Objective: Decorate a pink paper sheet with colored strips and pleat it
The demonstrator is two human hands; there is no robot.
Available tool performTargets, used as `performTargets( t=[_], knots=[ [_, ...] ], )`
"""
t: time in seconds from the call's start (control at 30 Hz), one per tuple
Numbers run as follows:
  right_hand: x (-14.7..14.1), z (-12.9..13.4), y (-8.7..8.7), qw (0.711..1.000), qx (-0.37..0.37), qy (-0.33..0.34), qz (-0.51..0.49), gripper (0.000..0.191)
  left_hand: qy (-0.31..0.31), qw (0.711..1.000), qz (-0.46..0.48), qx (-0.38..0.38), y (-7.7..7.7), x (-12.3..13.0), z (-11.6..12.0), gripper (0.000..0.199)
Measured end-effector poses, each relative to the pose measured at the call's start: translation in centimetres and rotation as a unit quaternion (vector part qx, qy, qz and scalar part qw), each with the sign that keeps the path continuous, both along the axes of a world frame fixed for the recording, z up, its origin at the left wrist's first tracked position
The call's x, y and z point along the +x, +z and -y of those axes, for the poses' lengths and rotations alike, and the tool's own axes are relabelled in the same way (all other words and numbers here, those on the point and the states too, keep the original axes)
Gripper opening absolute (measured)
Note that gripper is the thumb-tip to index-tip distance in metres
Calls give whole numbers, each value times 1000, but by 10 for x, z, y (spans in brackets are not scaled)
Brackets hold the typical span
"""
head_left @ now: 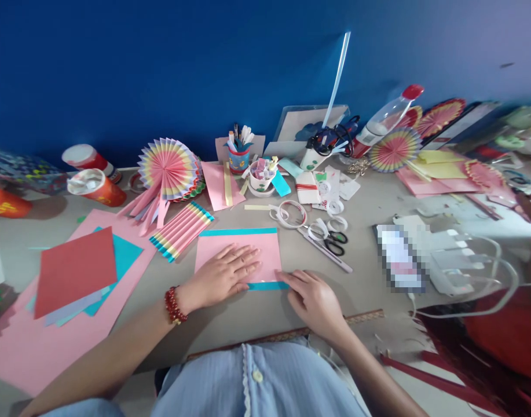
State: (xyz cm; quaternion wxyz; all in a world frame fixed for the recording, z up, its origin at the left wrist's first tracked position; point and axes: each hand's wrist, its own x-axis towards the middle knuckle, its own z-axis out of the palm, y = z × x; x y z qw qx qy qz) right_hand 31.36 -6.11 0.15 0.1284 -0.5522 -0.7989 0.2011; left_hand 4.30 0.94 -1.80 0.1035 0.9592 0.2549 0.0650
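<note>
Left hand (224,272): laid palm down across the pink paper, with straight fingers slightly parted, gripping nothing.
Right hand (315,298): set at the near right corner of the pink paper, with index finger stretched to the edge and the other fingers curled under; cannot tell of any grip beneath.
Pink paper (269,255): flat on the surface (365,202), partly covered by the left hand; bordered on the far side by a blue strip (238,232), on the near side by a second one.
Pleated paper (182,230): just left of the pink paper, folded into narrow pink ridges with yellow and blue ends.
Paper fan (168,165): behind the pleated paper, pink in the middle.
Pen cup (239,162): upright, beyond the pink paper.
Scissors (330,237): right of the pink paper, black-handled, near a slim pale stick (328,252).
Phone (402,258): farther right, with blurred screen.
Red paper (76,269): far left, stacked over a large pink sheet (52,353).
</note>
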Motion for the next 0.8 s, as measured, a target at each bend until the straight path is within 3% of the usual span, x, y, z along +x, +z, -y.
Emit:
performTargets(
  t=[0.13,0.3,0.57,0.8],
  knots=[
    [2,1,-3,999,6,-24,-37,41,12,1000,26,-10,9,5,9,53],
    [0,4,-7,997,25,-51,-44,36,-57,997,47,-23,20,28,32,48],
    [-2,7,-10,993,78,-64,-57,29,-93,995,0,18,11,44,38,46],
    [-4,15,-20,984,132,-64,-98,24,-78,997,1,20,9,46,42,46]
  ],
)
